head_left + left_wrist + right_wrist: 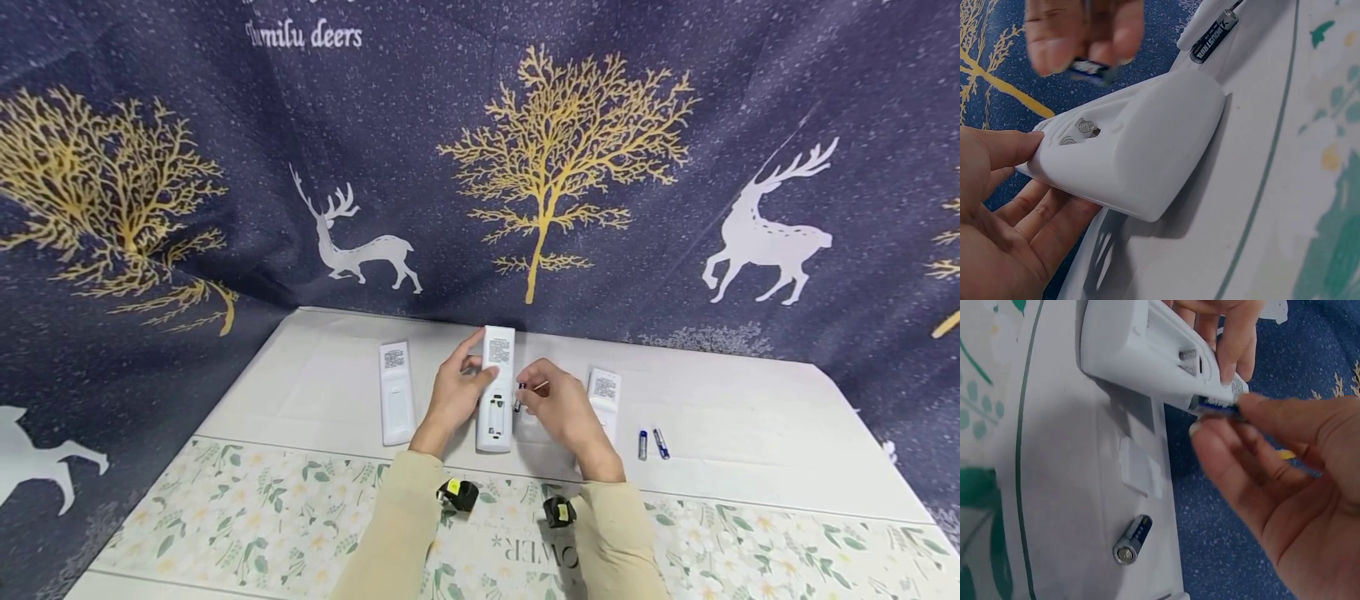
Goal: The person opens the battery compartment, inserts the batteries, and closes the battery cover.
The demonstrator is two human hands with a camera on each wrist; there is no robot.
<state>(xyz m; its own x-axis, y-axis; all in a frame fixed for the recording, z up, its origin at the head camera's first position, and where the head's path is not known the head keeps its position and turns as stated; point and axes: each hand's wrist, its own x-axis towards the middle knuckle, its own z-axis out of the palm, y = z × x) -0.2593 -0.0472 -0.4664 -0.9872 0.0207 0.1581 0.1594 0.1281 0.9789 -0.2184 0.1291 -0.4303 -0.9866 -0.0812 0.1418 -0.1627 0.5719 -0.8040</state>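
Item 1: long white plastic remote control [495, 388], back outward, tilted up near the middle of the white cloth-covered surface [738, 400], its top reaching the far edge in the head view. Whether its near end touches the surface cannot be told. Grasped by the left hand [459, 393], thumb and fingers about its sides.

Item 2: slim dark-blue and silver cylindrical battery [1216, 405], pinched by the right hand [558, 408] just beside Item 1, outside the oblong battery bay [497, 418].

Item 3: two blue and silver loose batteries [642, 445] [661, 443], lying side by side toward the surface's right edge.

Item 4: small flat white piece [1139, 469], on the surface beneath the right hand; possibly the bay's cover.

Item 5: flat white left-hand remote [397, 393], toward the far left corner, its cover apparently in place.

Item 6: white right-hand remote [604, 387], partly hidden by the right hand; cover state not visible.

Progress, as judged: bay uncovered, done. Coiled metal springs [1087, 127] show bare, no battery seen seated. Outstanding: bay unfilled and uncovered.
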